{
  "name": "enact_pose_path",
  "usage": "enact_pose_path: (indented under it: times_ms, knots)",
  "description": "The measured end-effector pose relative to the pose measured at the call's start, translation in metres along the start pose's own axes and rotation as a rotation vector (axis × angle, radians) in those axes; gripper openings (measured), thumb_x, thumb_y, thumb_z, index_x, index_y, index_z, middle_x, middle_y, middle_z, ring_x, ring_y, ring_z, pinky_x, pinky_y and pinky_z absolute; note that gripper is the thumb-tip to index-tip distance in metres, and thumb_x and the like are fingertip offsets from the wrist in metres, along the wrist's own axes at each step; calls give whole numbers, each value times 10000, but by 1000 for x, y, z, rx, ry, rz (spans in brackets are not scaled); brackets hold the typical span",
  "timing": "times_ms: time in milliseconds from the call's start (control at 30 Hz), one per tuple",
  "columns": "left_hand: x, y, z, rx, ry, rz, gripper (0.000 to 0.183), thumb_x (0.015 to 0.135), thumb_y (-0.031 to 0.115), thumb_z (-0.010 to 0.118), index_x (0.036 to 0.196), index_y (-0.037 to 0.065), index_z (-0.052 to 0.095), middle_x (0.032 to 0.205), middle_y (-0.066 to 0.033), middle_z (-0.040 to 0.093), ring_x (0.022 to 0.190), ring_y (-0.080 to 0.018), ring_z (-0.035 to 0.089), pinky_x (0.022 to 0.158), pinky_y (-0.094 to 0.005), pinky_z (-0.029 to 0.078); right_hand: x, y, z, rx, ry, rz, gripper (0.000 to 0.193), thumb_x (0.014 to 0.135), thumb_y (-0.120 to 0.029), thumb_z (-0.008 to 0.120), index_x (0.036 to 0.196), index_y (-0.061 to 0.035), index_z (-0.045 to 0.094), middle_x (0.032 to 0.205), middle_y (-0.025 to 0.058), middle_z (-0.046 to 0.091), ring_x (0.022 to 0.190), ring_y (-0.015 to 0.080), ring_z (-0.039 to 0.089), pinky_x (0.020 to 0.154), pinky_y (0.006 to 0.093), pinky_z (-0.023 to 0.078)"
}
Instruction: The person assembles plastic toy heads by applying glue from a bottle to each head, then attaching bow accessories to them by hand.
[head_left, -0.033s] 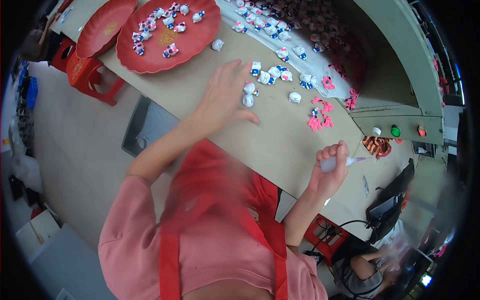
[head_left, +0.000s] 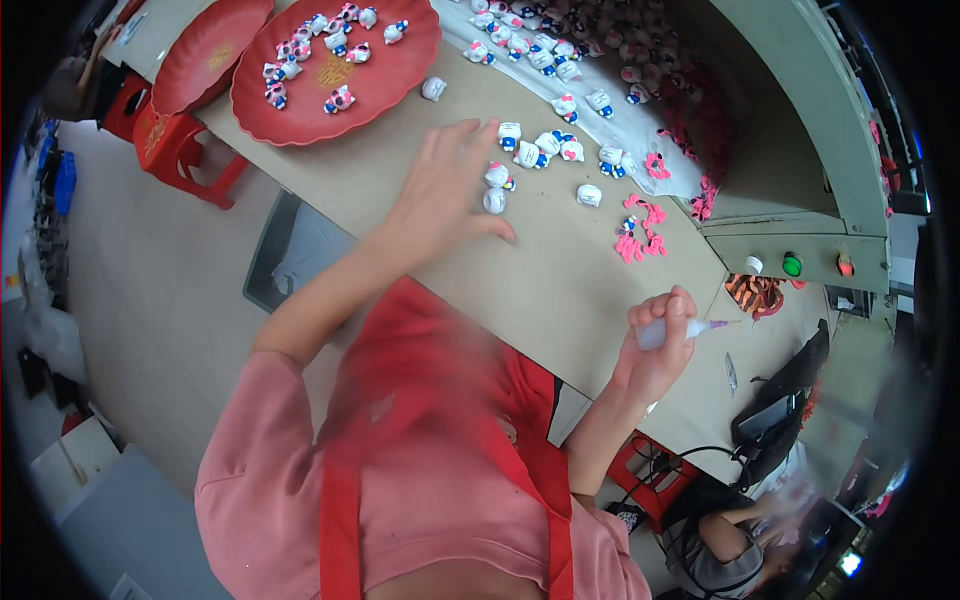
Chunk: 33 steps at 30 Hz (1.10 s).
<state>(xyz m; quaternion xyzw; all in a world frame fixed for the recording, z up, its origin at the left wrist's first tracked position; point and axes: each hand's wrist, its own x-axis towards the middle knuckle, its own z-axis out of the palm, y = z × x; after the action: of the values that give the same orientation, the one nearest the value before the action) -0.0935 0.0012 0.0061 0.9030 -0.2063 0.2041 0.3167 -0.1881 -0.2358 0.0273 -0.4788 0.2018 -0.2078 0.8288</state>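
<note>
My left hand (head_left: 440, 185) is spread over the table, thumb out to the right, with nothing in it. Its fingertips are close to a small white cat-like figurine (head_left: 498, 176) with a pink bow and a plain white head piece (head_left: 494, 201). My right hand (head_left: 655, 360) is wrapped round a small translucent squeeze bottle (head_left: 652, 335) with a thin purple needle tip pointing right. Beyond the left hand sit several more white and blue figurines (head_left: 529, 154). One white piece (head_left: 589, 195) lies alone, left of some pink flat pieces (head_left: 630, 248).
A red scalloped tray (head_left: 290, 125) holding several figurines stands at the far left, beside another red tray (head_left: 190, 80). Many figurines are heaped on a white sheet (head_left: 590, 125) under a green-grey housing (head_left: 800, 245) with buttons. Red stools (head_left: 170, 140) and a grey bin (head_left: 265, 250) adjoin the table.
</note>
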Motion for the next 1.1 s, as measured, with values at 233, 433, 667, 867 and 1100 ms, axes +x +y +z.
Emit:
enact_pose_path:
  times_ms: [233, 433, 667, 867, 1100]
  knots:
    - [-17, -7, -5, -260, -211, -333, 521, 689, 118, 729, 1146, -14, 515, 1080, -145, 534, 854, -205, 568, 764, -304, 468, -18, 15, 3, -292, -83, 45, 167, 822, -54, 566, 964, 31, 544, 667, 68, 534, 586, 126, 510, 558, 247, 405]
    - [-19, -6, -15, -1978, -263, -1006, 386, 891, 78, 487, 1236, -69, 396, 1212, -235, 465, 1022, -280, 562, 840, -254, 504, -19, 12, 11, -341, -193, 145, 210, 806, -34, 581, 1001, 30, 539, 707, 55, 540, 614, 119, 515, 578, 241, 414]
    - [-11, -18, -29, -1883, -120, -833, 346, 874, 110, 502, 1167, -71, 475, 1153, -192, 523, 1100, -281, 509, 937, -333, 430, -17, 14, 18, -365, -263, 154, 265, 792, -43, 601, 1040, 17, 526, 782, 44, 528, 653, 111, 508, 606, 240, 417]
    - [76, -166, -123, -371, 631, -547, 329, 825, 137, 604, 1106, -31, 572, 1022, -151, 621, 946, -183, 603, 808, -246, 466, -15, 11, 10, -425, -193, 141, 258, 791, -46, 600, 1031, 16, 530, 768, 37, 522, 648, 109, 504, 606, 239, 415]
    - [28, -46, -44, -84, 45, -191, 263, 718, 143, 687, 946, 42, 606, 905, -111, 570, 848, -242, 573, 730, -338, 471, -14, 15, 10, -428, -220, 124, 318, 790, 8, 555, 1098, 3, 476, 809, 45, 520, 703, 107, 507, 639, 236, 414]
